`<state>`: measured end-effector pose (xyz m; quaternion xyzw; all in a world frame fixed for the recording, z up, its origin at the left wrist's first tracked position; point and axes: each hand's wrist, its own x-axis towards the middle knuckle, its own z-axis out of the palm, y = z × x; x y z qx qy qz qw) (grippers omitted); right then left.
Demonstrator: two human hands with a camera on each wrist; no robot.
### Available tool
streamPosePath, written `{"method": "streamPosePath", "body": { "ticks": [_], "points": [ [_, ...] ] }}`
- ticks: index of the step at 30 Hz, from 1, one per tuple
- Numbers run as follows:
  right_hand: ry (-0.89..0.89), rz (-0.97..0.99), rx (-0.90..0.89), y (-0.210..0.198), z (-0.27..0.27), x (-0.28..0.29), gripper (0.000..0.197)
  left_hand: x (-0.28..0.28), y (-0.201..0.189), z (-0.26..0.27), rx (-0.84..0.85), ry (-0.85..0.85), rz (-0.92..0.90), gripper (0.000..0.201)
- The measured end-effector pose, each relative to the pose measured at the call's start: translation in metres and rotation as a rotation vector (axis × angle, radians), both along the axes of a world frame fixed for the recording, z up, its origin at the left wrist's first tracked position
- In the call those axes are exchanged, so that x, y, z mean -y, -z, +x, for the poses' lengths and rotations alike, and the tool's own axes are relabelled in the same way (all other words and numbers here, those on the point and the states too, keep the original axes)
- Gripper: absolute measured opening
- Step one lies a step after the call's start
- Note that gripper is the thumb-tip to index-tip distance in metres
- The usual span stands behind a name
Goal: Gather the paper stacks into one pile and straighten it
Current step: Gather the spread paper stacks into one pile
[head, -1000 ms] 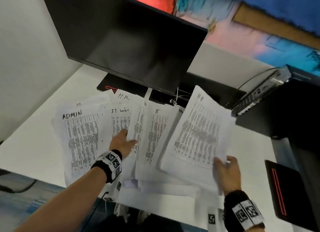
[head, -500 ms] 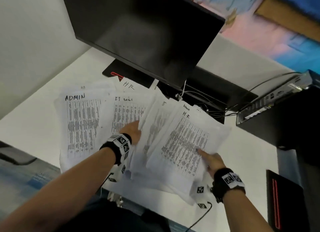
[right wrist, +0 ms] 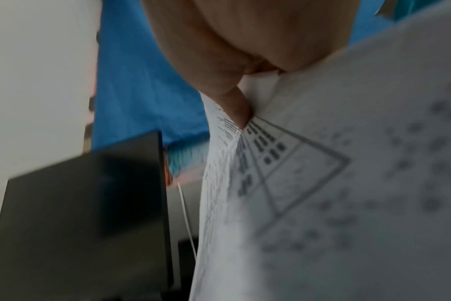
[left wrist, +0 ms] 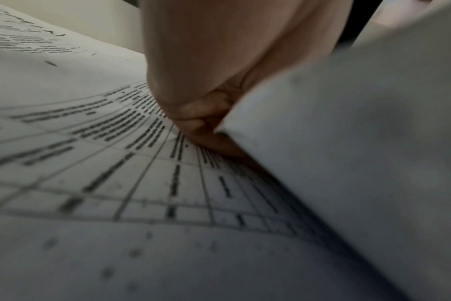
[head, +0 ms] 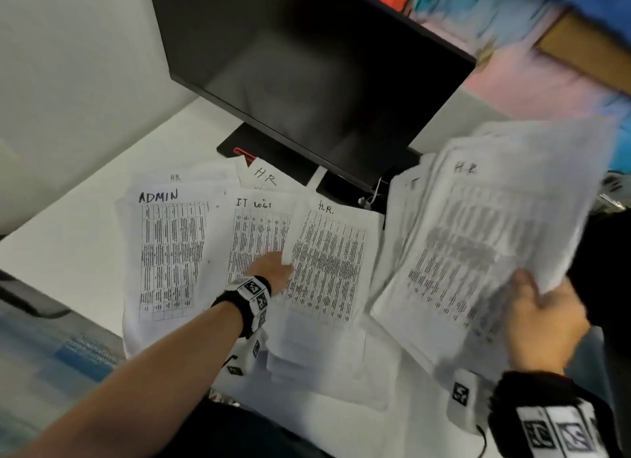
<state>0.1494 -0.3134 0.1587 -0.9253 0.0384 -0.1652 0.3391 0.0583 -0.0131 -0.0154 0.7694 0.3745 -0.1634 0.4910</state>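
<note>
Printed paper sheets lie fanned over the white desk [head: 78, 211]: an ADMIN sheet [head: 170, 252], an IT logs sheet [head: 252, 232] and an H.R. stack [head: 327, 266]. My left hand [head: 273, 270] sits at that stack's left edge with its fingers hidden under the paper. In the left wrist view the curled fingers [left wrist: 201, 114] pinch the raised sheet [left wrist: 348, 163]. My right hand [head: 543, 311] grips the lower corner of a thick, blurred bundle of papers [head: 478, 246] held up off the desk at the right. The right wrist view shows a finger [right wrist: 232, 97] against this bundle [right wrist: 322, 193].
A black monitor [head: 307, 65] stands close behind the papers on its base [head: 273, 157], with cables [head: 370, 198] at its foot. Dark equipment [head: 604, 259] fills the right edge. The desk's front edge runs under my left forearm, and a wall rises at left.
My right hand has lifted the bundle up and to the right, uncovering an H.R. stack. The left hand has stayed in the middle and now holds that stack's edge.
</note>
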Motion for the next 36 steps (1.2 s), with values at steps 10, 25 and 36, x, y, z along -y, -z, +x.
{"method": "streamPosePath", "body": {
  "ticks": [10,25,36],
  "points": [
    [-0.096,0.343,-0.679,0.104,-0.014,-0.025,0.028,-0.002,-0.006,0.006,0.042,-0.042,-0.108,0.073],
    [-0.009,0.377,-0.938,0.183,0.002,-0.038,0.051,-0.116,-0.011,-0.047,-0.157,-0.712,0.65,0.084],
    [-0.149,0.454,-0.879,0.192,-0.011,-0.06,0.038,-0.152,-0.004,-0.046,-0.003,-0.258,0.157,0.093]
  ]
}}
